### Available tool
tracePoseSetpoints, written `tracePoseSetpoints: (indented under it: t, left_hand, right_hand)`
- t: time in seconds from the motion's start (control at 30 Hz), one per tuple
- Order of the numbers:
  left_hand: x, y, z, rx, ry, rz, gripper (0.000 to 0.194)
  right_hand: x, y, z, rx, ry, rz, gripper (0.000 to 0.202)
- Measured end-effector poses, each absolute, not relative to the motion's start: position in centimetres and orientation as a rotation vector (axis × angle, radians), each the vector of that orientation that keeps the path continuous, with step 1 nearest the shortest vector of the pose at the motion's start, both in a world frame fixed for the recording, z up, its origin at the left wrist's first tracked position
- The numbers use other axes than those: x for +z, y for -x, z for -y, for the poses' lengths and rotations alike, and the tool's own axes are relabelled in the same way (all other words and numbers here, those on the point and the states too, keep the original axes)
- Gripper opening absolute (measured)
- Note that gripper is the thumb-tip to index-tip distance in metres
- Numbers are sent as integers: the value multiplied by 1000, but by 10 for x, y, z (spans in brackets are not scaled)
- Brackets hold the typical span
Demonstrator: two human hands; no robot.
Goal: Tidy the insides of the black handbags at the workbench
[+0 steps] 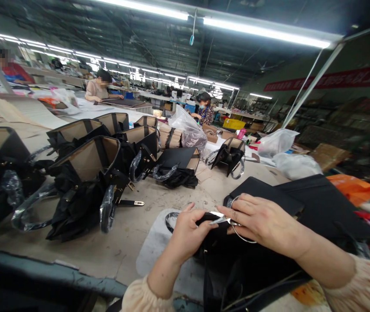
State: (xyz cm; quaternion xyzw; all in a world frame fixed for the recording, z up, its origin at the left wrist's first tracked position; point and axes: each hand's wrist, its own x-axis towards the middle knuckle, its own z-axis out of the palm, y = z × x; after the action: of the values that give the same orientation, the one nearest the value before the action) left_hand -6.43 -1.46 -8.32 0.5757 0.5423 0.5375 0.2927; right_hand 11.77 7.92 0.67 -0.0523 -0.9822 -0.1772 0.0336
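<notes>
My right hand is closed round a pair of silver scissors with thin loop handles. Their blades point left toward the fingertips of my left hand. Thumb and fingers of that left hand pinch the edge of a black handbag, right at the scissor tips. Whether the blades are cutting anything is too small to tell. The handbag lies close to my body at the table's front edge, its lower part dark and partly covered by my forearms. A dark curved handle shows just left of my left hand.
Several black handbags with beige linings and plastic-wrapped handles stand on the left of the table. Black flat pieces and an orange bag lie to the right. Clear plastic bags sit behind. Other people work farther back.
</notes>
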Motion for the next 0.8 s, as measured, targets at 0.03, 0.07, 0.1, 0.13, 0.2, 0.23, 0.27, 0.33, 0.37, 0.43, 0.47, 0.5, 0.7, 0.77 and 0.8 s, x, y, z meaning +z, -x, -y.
tracePoseSetpoints:
  t: [0.03, 0.07, 0.1, 0.13, 0.2, 0.23, 0.27, 0.33, 0.37, 0.43, 0.47, 0.5, 0.7, 0.77, 0.8]
  left_hand:
    - [-84, 64, 15, 1434, -1533, -1442, 12]
    - [-84, 64, 15, 1436, -1534, -1440, 12]
    - [-85, 64, 14, 1435, -1537, -1437, 12]
    - [-86, 64, 14, 1436, -1539, -1436, 13]
    - [-86, 64, 14, 1435, -1541, -1436, 13]
    - [-86, 64, 14, 1436, -1539, -1434, 13]
    - [-86, 64, 14, 1433, -1536, -1431, 13]
    - [-85, 63, 14, 1424, -1521, -1424, 13]
    - [-84, 63, 14, 1421, -1514, -1420, 13]
    - [-84, 63, 14, 1424, -1501, -1414, 13]
    - [-84, 63, 15, 1429, -1496, -1411, 13]
    - [-84, 63, 15, 1433, -1493, -1409, 13]
    - [-84, 61, 15, 1407, -1519, -1453, 16]
    - [-84, 61, 15, 1402, -1522, -1451, 16]
    - [-84, 61, 14, 1401, -1523, -1448, 16]
  right_hand:
    - [7, -118, -80, -541, 155, 3027, 46]
    - [7, -118, -80, -534, 148, 3033, 46]
    - [7, -118, -81, -525, 142, 3037, 46]
    - [7, -118, -81, -515, 139, 3039, 46]
    - [8, -117, -81, -496, 131, 3038, 45]
    - [8, -116, -81, -488, 125, 3033, 44]
    - [9, -116, -81, -478, 116, 3028, 42]
    - [9, -115, -80, -458, 101, 3019, 37]
    - [9, -115, -80, -449, 97, 3017, 35]
    - [9, -114, -81, -435, 97, 3018, 32]
    - [9, -114, -81, -431, 96, 3018, 32]
    - [9, -114, -81, -429, 95, 3017, 31]
    - [10, -113, -80, -397, 103, 3018, 24]
    - [10, -113, -80, -378, 103, 3022, 24]
    - [10, -113, -80, -374, 97, 3022, 24]
